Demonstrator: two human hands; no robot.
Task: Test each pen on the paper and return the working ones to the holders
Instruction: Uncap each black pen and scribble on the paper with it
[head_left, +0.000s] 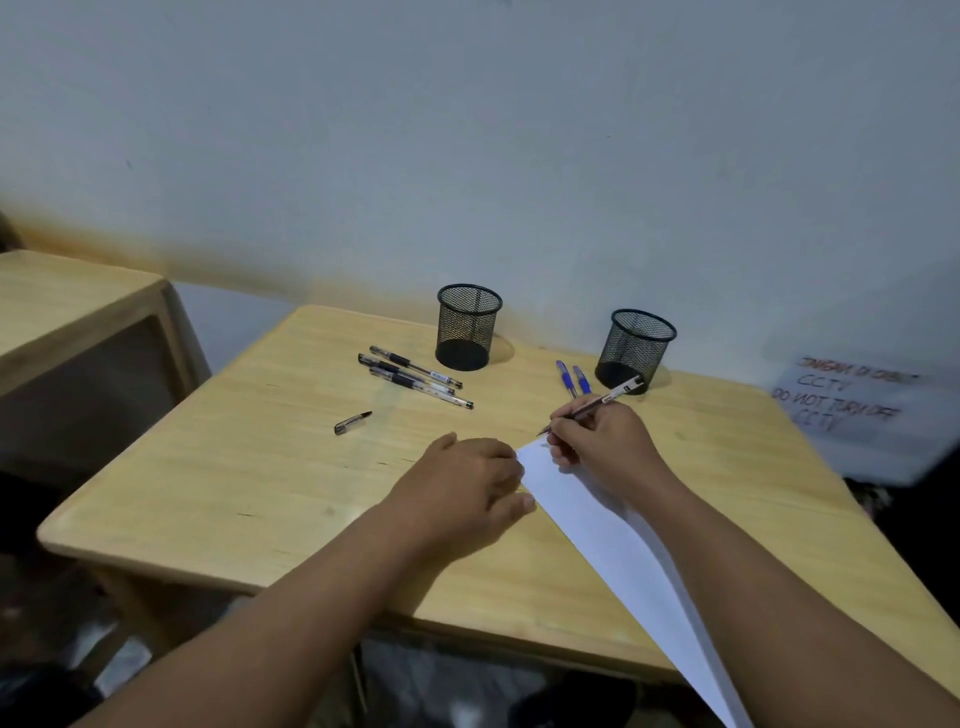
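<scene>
I am looking down at my two bare hands near the centre of the frame. My right hand (605, 441) is gripping a clear-barrelled pen with a dark grip (592, 406) in a writing pinch, its tip hovering at or just off the far corner of the white sheet of paper (597, 525); I cannot tell whether it is touching. My left hand (470, 480) is resting flat, fingers relaxed, with its fingertips at the paper's left edge.

The paper is running down to the lower right and hanging past the front edge of the pale wooden table (218, 467), so a hard stroke could be dragging or creasing it if my left hand is not pinning it. The loose black pen cap (352, 422), lying left of centre, could roll away.

Counting outward: one pen in hand, three black capped pens (415, 378) lying together above centre, two blue pens (573, 378) beside my right hand, and two black wire-mesh holders (469, 326) standing at the table's far side, both apparently holding nothing.
</scene>
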